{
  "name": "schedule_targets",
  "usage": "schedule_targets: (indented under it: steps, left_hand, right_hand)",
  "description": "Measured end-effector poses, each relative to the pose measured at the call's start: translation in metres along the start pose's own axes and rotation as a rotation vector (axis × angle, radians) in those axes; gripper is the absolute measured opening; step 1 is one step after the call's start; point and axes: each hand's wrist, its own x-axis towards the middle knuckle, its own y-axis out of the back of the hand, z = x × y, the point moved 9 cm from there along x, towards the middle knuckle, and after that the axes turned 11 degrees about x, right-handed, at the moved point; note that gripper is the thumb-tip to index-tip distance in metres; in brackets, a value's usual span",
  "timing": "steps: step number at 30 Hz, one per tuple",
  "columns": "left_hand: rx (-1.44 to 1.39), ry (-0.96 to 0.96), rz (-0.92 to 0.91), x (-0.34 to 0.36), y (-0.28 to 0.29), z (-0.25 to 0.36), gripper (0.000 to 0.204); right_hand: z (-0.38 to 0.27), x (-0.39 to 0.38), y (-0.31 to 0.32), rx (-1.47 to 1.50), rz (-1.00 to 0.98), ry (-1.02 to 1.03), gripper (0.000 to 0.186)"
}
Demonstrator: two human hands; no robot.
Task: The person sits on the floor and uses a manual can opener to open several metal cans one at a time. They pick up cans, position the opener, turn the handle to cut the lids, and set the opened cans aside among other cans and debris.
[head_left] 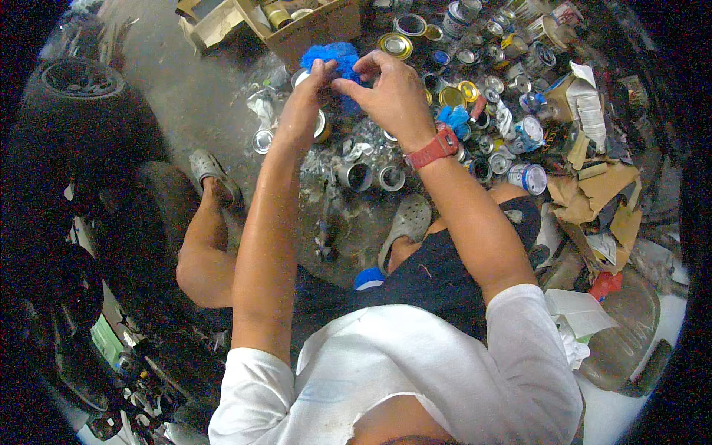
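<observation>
A crumpled bright-blue piece [331, 53], which looks like thin plastic or cloth, is held up in front of me between both hands. My left hand [313, 89] is closed on its left side, with the thumb uppermost. On the other side, my right hand [394, 89] grips it with bent thumb and forefinger, a red watch on the wrist. Part of the blue piece hangs below the fingers, and what it may cover is hidden. Beneath the hands, several open metal cans [356, 176] and lids [395, 46] lie on the dirty floor.
An open cardboard box [315, 33] holding cans stands beyond my hands. Many cans and jars spread rightward, beside torn cardboard [604, 193]. A large dark tyre [81, 111] is at the left. My feet in grey clogs [408, 222] flank the near cans.
</observation>
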Motion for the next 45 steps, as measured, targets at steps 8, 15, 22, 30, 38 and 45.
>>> schedule_targets:
  steps: [8,15,22,30,38,45]
  left_hand:
    - [0.21,-0.015,-0.094,-0.009,-0.014,0.013,0.058]
    - [0.973,-0.51,0.289,-0.029,-0.008,0.08,0.047]
    - [0.796,-0.77,0.19,-0.01,-0.014,0.072,0.04]
    - [0.377,-0.391,-0.083,0.008,0.007,0.051,0.024]
    - [0.227,-0.368,-0.126,-0.007,0.007,0.056,0.023]
    - [0.341,-0.458,-0.314,-0.007,-0.003,0.042,0.041]
  right_hand:
    - [0.043,0.017,0.002,-0.032,-0.152,-0.103,0.03]
    - [0.064,0.037,0.001,0.128,-0.415,-0.102,0.027]
    - [0.068,0.037,0.009,0.45,-0.479,-0.266,0.031]
    - [0.055,0.031,0.019,0.546,-0.515,-0.251,0.049]
    - [0.062,0.046,0.025,0.245,-0.284,-0.119,0.034]
    - [0.039,0.043,0.017,0.179,-0.355,-0.056,0.027]
